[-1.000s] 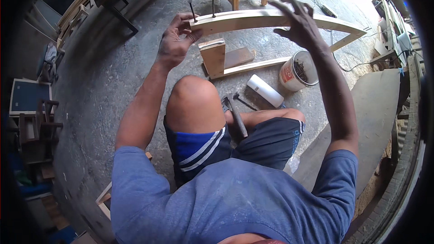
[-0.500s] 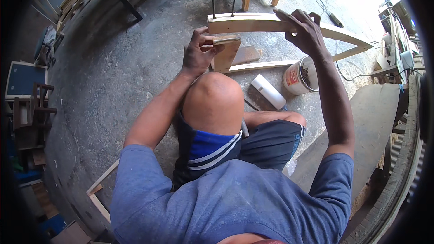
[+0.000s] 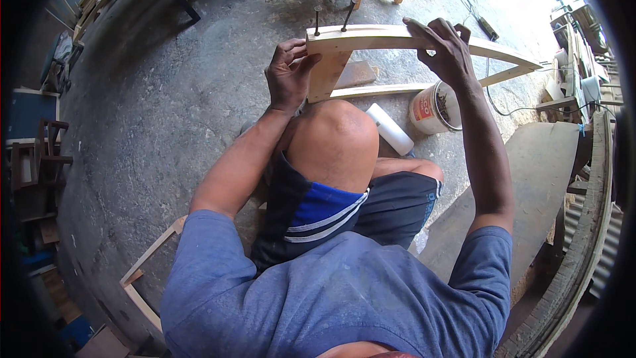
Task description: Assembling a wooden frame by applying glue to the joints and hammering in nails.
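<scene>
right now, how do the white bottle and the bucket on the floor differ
Shape: the bottle is long and slim; the bucket is shorter and much wider.
Opening: the bucket is open, with small brown pieces that look like nails inside; the bottle's contents do not show.
Colour: the bottle's body is mostly plain white; the bucket has a red patch on its pale side.
Both rest on the grey floor.

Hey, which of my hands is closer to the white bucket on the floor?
Right. Your right hand is on the upper board, just above the white bucket in the picture. Your left hand is farther left, at the board's left end.
</scene>
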`<state>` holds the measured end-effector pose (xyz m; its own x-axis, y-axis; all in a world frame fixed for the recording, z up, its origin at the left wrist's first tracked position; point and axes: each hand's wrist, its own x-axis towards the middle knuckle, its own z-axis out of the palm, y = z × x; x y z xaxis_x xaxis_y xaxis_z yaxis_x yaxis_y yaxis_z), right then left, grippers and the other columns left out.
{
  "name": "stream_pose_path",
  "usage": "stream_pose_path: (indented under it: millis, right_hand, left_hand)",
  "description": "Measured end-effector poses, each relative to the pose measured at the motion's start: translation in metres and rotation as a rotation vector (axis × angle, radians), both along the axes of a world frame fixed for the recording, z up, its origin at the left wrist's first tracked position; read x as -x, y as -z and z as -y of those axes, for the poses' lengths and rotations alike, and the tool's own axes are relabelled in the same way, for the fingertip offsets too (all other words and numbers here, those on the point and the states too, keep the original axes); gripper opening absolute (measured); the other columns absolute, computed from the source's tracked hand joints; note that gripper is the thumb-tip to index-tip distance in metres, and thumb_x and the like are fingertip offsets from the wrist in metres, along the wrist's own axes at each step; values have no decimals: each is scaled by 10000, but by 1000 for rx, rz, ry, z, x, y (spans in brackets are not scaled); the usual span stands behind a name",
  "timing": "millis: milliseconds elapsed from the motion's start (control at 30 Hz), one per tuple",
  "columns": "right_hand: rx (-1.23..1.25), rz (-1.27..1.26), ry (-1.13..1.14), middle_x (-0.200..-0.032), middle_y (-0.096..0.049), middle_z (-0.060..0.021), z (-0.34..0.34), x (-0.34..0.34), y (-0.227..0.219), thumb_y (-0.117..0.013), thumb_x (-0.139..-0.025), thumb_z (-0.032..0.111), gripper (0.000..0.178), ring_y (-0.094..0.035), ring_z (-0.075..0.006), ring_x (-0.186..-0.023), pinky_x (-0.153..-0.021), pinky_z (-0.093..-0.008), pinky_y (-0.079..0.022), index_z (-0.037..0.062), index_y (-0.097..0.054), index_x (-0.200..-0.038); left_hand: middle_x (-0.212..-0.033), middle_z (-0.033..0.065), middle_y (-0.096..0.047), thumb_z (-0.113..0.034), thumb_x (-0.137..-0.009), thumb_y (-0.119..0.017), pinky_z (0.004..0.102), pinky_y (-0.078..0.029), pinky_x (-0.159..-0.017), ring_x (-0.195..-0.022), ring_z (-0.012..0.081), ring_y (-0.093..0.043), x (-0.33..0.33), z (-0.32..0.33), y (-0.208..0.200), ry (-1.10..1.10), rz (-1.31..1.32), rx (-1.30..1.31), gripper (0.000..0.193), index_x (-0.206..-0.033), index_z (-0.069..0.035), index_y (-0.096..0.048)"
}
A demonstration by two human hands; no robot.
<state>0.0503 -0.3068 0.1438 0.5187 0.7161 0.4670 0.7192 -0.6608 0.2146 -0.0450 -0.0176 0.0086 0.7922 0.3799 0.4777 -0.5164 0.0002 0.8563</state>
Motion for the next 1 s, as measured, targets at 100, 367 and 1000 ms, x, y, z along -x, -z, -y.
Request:
stream_pose_path:
  millis: [100, 367, 1000]
  right_hand:
    - [-1, 18, -1, -937, -605, 37, 1, 0, 1, -745, -739, 91, 672, -592, -126, -915, -903, -373, -335, 345, -565, -1335]
    - [0, 0, 8, -932, -596, 13, 5, -2, 8, -763, -779, 131, 655, -568, -126, -912, -916, -406, -326, 396, -549, -1338]
    - [49, -76, 9, -1028, -613, -31, -95, 27, 10, -681, -834, 453, 577, -614, -184, -980, -814, -349, -440, 330, -507, -1370]
  left_hand:
    - [-1029, 125, -701, -63, -845, -748, 302, -524, -838, -969, 172, -657, 1, 3, -1, -3, 10, 70, 378, -1145, -60, -519]
    - [-1004, 95, -699, -41, -844, -744, 296, -535, -809, -950, 163, -662, 2, 7, 3, -47, 43, 80, 280, -1066, -53, -574]
    - [-1020, 95, -717, -6, -837, -740, 276, -526, -831, -903, 118, -655, -7, 20, 17, -80, 98, 337, 145, -971, -13, -686]
